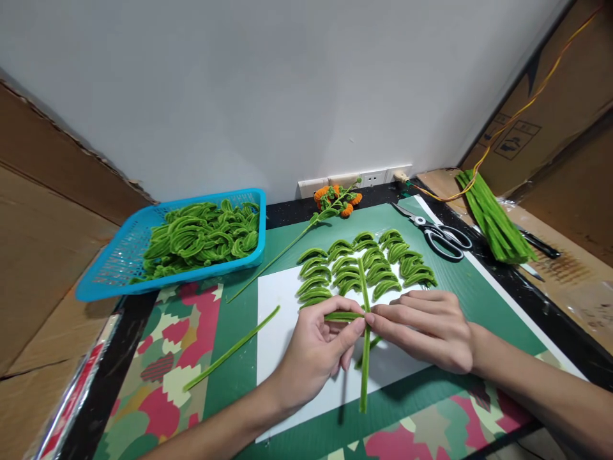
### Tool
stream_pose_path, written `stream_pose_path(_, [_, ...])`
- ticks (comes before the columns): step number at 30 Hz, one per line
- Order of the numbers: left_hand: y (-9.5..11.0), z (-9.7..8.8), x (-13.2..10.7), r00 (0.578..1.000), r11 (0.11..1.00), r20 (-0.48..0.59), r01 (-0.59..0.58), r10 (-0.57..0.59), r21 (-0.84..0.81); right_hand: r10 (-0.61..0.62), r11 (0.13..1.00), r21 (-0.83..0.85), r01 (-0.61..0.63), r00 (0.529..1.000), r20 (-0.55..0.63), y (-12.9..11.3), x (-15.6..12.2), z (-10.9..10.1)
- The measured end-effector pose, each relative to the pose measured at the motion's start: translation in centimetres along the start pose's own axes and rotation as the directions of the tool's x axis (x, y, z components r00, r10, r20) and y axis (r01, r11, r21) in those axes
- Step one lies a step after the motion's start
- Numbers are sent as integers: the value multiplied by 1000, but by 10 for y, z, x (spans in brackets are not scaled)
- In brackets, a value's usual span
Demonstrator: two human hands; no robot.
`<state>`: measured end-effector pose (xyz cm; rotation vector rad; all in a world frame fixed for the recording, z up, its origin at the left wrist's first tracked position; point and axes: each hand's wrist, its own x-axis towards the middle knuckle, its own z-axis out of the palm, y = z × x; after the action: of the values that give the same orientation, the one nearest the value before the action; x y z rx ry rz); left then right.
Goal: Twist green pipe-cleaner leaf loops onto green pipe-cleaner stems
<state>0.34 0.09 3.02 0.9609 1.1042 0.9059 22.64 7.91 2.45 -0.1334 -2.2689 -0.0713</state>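
My left hand (316, 348) and my right hand (424, 329) meet over a white sheet (278, 300), fingertips pinched together on a long green pipe-cleaner stem (365, 377) that runs toward me. A short folded green piece (342, 315) lies across the stem between my left thumb and fingers. Just beyond my fingers several curved green pipe-cleaner leaves (364, 265) lie in rows on the sheet and the green mat (474, 300).
A blue basket (115, 268) of green leaf loops stands at the left. A loose green pipe cleaner (230, 350) lies left of the sheet. Behind are an orange-flowered stem (335, 201), scissors (438, 235), a bundle of green pipe cleaners (491, 220), cardboard walls.
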Motion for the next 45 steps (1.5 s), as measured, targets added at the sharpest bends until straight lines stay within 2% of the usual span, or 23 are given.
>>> stream_pose_path(8, [3,-5,-1,998,1000,63,-11,13,-25,-73,996,-52,73,997,0,0,7,-6])
stream_pose_path(14, [0,-6,1,995,999,94,-29,28,13,-151,980,-115,162,984,97,0,7,-14])
stream_pose_path(17, [0,-7,2,996,999,89,-29,27,22,-173,973,-143,182,982,76,2,8,-13])
stream_pose_path(22, [3,-9,2,990,999,131,-49,47,16,-146,989,-33,147,989,20,3,13,-8])
stream_pose_path(29, [5,-6,-1,995,997,60,-76,74,33,-146,983,-107,147,989,17,0,8,-4])
stream_pose_path(35, [7,-4,-2,996,995,42,-78,76,61,-159,973,-162,165,986,50,-5,8,-8])
stream_pose_path(40, [9,-4,-3,995,993,16,-98,98,68,-149,979,-127,158,986,77,-6,11,-9])
stream_pose_path(45, [8,-4,-6,990,984,-6,-141,142,106,-143,982,-123,144,990,17,-5,13,-2])
